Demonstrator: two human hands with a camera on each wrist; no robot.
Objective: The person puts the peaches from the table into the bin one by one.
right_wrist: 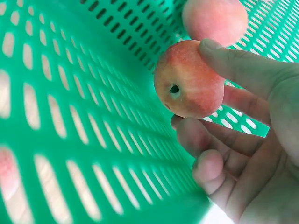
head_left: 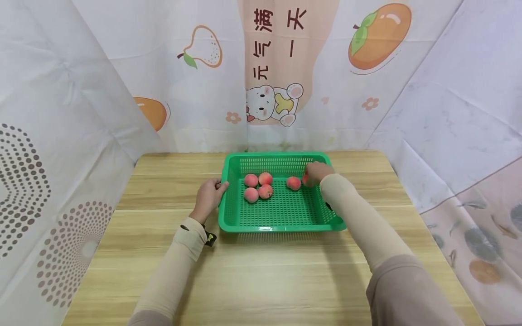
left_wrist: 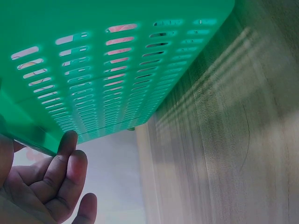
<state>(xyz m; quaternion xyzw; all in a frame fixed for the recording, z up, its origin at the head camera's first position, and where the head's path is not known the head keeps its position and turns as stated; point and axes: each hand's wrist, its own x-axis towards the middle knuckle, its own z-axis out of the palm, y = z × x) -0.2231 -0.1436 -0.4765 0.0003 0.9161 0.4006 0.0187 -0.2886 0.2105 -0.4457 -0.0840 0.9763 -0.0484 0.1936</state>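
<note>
A green slotted plastic basket (head_left: 281,228) stands on the wooden table. My left hand (head_left: 209,198) grips its left rim, thumb on top, and in the left wrist view the fingers (left_wrist: 65,161) curl beneath the rim. Inside the basket's right end, my right hand (head_left: 318,173) holds a peach (right_wrist: 189,79) between thumb and fingers, its dark stem hollow showing. Another peach (head_left: 293,183) lies just left of that hand. Several peaches (head_left: 258,186) sit grouped in the basket's left half.
The wooden table (head_left: 269,280) extends around the basket. Printed curtains (head_left: 195,104) hang behind and at both sides. Through the basket's slots in the right wrist view, a blurred pinkish thing (right_wrist: 8,175) shows outside the wall.
</note>
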